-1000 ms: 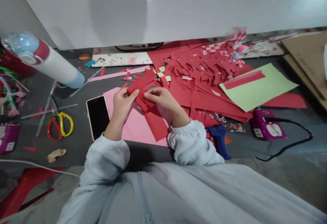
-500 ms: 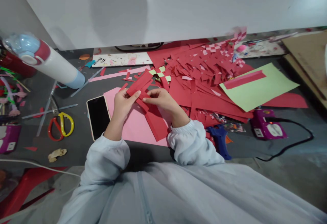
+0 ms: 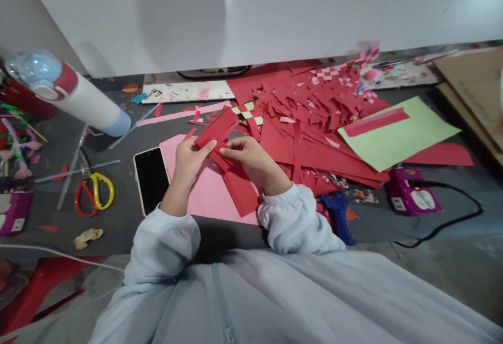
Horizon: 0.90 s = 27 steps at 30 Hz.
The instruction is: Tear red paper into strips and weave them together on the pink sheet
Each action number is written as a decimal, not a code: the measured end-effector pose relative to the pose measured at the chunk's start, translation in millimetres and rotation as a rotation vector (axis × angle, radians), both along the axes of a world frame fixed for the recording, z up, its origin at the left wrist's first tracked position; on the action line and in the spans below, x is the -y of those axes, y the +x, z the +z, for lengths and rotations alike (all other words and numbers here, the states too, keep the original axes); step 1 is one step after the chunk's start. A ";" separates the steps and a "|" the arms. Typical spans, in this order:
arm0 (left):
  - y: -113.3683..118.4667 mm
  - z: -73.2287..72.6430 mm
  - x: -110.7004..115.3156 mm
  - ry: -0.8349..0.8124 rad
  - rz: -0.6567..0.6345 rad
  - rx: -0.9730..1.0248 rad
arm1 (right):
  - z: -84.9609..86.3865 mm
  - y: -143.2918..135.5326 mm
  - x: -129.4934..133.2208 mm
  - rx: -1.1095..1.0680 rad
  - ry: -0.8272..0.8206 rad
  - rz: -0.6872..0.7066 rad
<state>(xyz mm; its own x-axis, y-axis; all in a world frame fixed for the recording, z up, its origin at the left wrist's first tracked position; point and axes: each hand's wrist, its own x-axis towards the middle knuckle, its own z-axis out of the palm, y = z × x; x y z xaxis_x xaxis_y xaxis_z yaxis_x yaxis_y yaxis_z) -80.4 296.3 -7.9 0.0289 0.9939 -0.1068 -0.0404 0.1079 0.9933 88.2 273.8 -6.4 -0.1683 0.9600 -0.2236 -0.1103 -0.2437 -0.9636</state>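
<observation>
Several overlapping red paper strips [image 3: 217,128] are held between both hands above a pink sheet [image 3: 208,196]. My left hand [image 3: 191,158] pinches them at their left side, thumb on top. From the right, my right hand [image 3: 249,156] pinches the strips near where they cross, its thumb and forefinger close together. Under my right hand a wider red paper piece [image 3: 240,189] lies slanted over the pink sheet. A phone [image 3: 151,180] with a dark screen rests just left of my left wrist. Just beyond the strips is a green and white checkered woven piece [image 3: 248,112].
Red paper cuttings [image 3: 306,103] are heaped at the back right, beside a light green sheet [image 3: 396,134]. A blue glue gun [image 3: 338,215] and a purple box [image 3: 412,192] with a cable stand right. Scissors [image 3: 94,193] and a bottle [image 3: 82,95] are left.
The red strips in my hands have shifted slightly and their upper end is tilted a little more to the right. Both hands keep nearly the same place and grip.
</observation>
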 end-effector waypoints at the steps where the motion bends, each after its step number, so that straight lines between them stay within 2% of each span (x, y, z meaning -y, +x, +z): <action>1: 0.2 0.0 0.2 0.000 -0.003 0.004 | -0.5 0.1 -0.2 0.001 0.000 0.000; 12: 2.0 3.8 1.4 -0.018 -0.011 0.042 | -1.4 1.0 -1.3 0.012 -0.007 -0.007; 17: 3.0 8.7 0.9 -0.081 -0.021 0.018 | -3.8 -0.9 -3.0 -0.052 0.004 -0.105; 21: 3.3 12.7 1.5 -0.059 -0.065 0.014 | -5.2 -2.7 -4.2 -0.141 -0.020 -0.170; 27: 2.3 11.8 2.4 -0.045 -0.081 -0.012 | -4.9 -3.1 -3.8 -0.156 -0.044 -0.158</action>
<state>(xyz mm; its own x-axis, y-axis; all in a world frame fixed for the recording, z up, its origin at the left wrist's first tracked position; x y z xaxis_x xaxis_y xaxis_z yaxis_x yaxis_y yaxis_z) -78.1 293.9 3.9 0.1072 0.9825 -0.1522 -0.0181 0.1550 0.9877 85.2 277.6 -11.3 -0.0525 0.9671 -0.2490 -0.2977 -0.2531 -0.9205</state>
